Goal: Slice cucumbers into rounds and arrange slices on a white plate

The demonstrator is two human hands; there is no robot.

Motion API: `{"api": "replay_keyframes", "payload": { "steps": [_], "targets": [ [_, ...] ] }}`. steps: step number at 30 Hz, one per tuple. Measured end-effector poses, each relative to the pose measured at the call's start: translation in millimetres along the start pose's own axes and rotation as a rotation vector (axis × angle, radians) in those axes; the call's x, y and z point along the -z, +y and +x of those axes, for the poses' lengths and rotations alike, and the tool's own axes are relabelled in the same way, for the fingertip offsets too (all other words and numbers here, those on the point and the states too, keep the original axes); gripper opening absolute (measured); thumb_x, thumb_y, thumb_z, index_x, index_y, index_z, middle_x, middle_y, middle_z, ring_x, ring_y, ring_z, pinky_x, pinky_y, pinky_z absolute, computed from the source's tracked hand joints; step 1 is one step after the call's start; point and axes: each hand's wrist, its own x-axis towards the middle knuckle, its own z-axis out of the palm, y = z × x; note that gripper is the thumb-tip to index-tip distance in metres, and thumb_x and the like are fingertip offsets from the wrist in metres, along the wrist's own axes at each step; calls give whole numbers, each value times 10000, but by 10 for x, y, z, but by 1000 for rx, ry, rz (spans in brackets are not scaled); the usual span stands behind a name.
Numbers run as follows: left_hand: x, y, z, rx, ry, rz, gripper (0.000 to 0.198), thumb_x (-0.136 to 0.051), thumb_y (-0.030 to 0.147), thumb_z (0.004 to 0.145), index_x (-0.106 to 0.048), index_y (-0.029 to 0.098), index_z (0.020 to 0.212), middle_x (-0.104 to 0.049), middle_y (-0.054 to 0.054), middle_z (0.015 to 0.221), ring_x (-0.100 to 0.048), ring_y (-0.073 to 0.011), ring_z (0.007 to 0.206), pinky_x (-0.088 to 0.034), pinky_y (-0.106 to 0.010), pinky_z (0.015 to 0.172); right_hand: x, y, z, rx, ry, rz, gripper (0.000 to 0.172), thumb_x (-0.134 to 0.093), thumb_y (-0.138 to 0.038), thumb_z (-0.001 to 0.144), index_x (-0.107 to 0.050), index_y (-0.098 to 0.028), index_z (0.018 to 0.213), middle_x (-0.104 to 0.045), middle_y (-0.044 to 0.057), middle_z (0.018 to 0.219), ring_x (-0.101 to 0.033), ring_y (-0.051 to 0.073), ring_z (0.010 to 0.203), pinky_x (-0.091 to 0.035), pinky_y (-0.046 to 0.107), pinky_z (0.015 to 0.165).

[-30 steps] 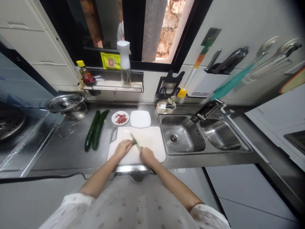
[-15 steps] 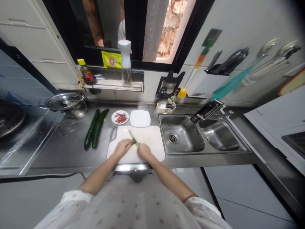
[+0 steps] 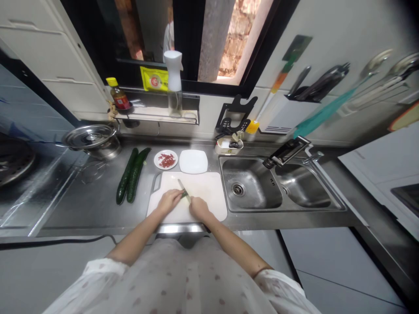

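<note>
On the white cutting board (image 3: 206, 192), my right hand (image 3: 199, 208) is closed around the handle of a knife (image 3: 182, 185), whose blade points away and to the left. My left hand (image 3: 169, 200) pinches a small green piece of cucumber (image 3: 184, 194) against the board, right beside the blade. My fingers hide part of the piece. Behind the board stand a round white plate with chopped reddish bits (image 3: 166, 160) and a white square plate (image 3: 193, 162). Two whole cucumbers (image 3: 132, 176) lie side by side on the counter to the left.
A double steel sink (image 3: 252, 183) with a black faucet (image 3: 286, 152) adjoins the board on the right. A lidded steel pot (image 3: 93, 139) stands at the back left. The wall shelf holds a sauce bottle (image 3: 119, 96) and a spray bottle (image 3: 174, 83); a knife holder (image 3: 284, 113) hangs right.
Both hands stay at nearly the same spot on the board, the knife still beside the green piece. The whole view has shifted slightly.
</note>
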Motion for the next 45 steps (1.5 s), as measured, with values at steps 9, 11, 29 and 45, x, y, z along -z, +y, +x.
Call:
{"api": "replay_keyframes", "payload": {
  "steps": [9, 11, 29, 45],
  "targets": [
    [-3, 3, 5, 0, 3, 14, 248, -512, 240, 914, -699, 220, 1076, -712, -63, 1048, -656, -166, 917, -515, -300, 850, 34, -53, 100, -11, -7, 2, 335, -389, -89, 873, -603, -112, 1130, -690, 150, 1032, -640, 212, 1007, -449, 271, 797],
    [0, 10, 4, 5, 3, 11, 253, -511, 241, 914, -698, 223, 1083, -714, -61, 1040, -657, -168, 918, -517, -304, 853, 13, -29, 47, -7, 0, -2, 329, -388, -87, 874, -605, -117, 1120, -690, 147, 1024, -641, 212, 1001, -448, 273, 796],
    [-9, 13, 14, 28, -3, 8, 241, -517, 233, 913, -704, 218, 1063, -718, -59, 1021, -659, -170, 910, -516, -301, 841, 46, -34, -30, -47, -39, -46, 339, -362, -82, 881, -608, -120, 1111, -680, 153, 1048, -646, 224, 987, -458, 286, 766],
    [23, 34, 15, 57, -18, 16, 220, -514, 258, 917, -710, 205, 1003, -720, -58, 990, -649, -175, 902, -496, -291, 832, 220, -71, -139, -55, 15, -5, 336, -378, -139, 898, -606, -127, 1145, -695, 147, 1008, -651, 229, 959, -458, 285, 761]
  ]
}}
